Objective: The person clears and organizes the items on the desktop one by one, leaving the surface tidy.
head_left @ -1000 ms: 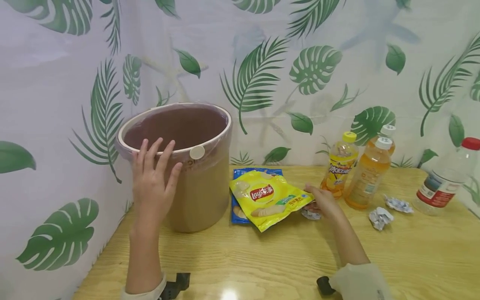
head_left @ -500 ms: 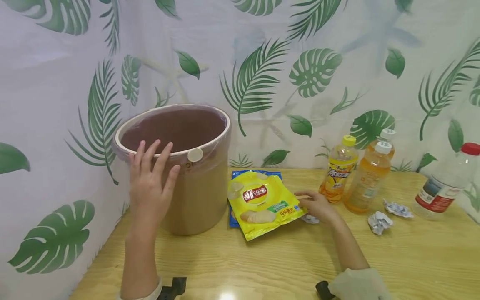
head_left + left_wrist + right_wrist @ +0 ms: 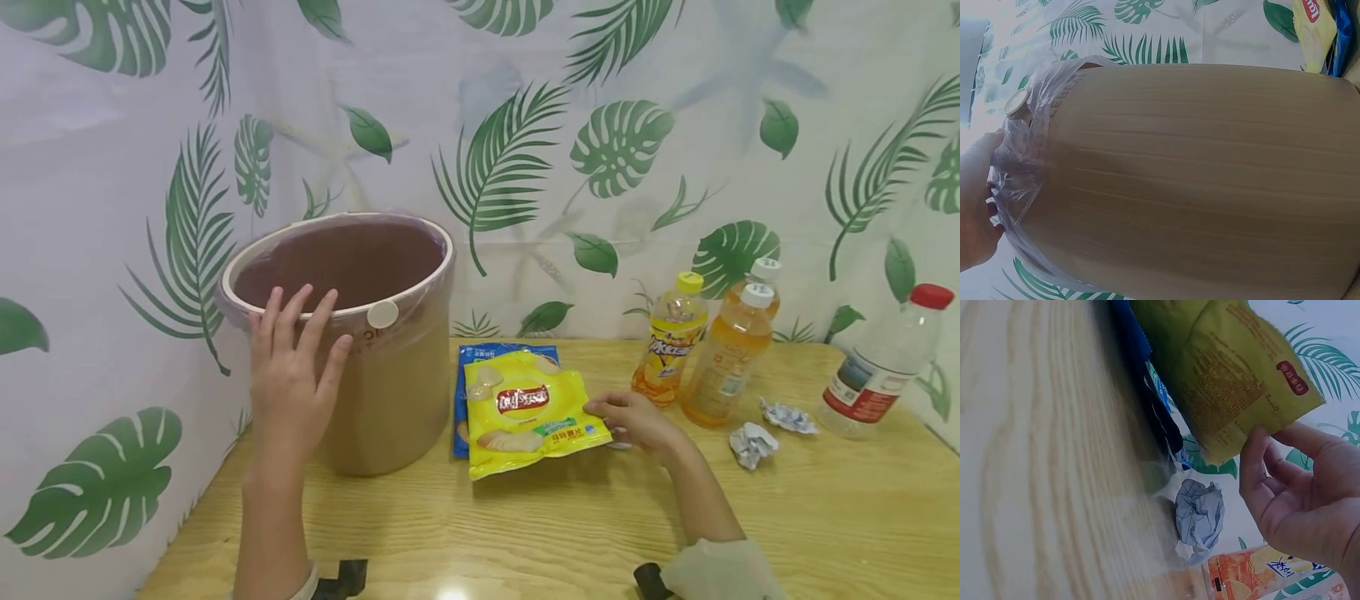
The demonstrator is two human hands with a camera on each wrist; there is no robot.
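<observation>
A yellow Lay's chip bag [image 3: 521, 414] is pinched at its right corner between the thumb and fingers of my right hand [image 3: 633, 421]. In the right wrist view the back of this chip bag [image 3: 1229, 387] tilts up above the table. Under it lies a blue chip bag [image 3: 461, 400], mostly covered. My left hand [image 3: 292, 375] rests against the front rim of a tan trash can [image 3: 390, 400], fingers straight and spread over the edge, thumb outside. A clear plastic liner [image 3: 1019, 162] wraps the rim in the left wrist view, hiding part of that hand.
To the right stand a yellow-capped drink bottle [image 3: 670, 342], two white-capped bottles, the nearer one [image 3: 727, 362] in front, and a red-capped bottle [image 3: 873, 379]. Crumpled paper balls [image 3: 753, 446] lie before them. A leaf-patterned cloth [image 3: 525, 167] backs the wooden table [image 3: 570, 533].
The right hand has drawn the yellow chip bag's corner slightly left and lower, and the bag has turned a little. The left hand stays at the trash can's rim.
</observation>
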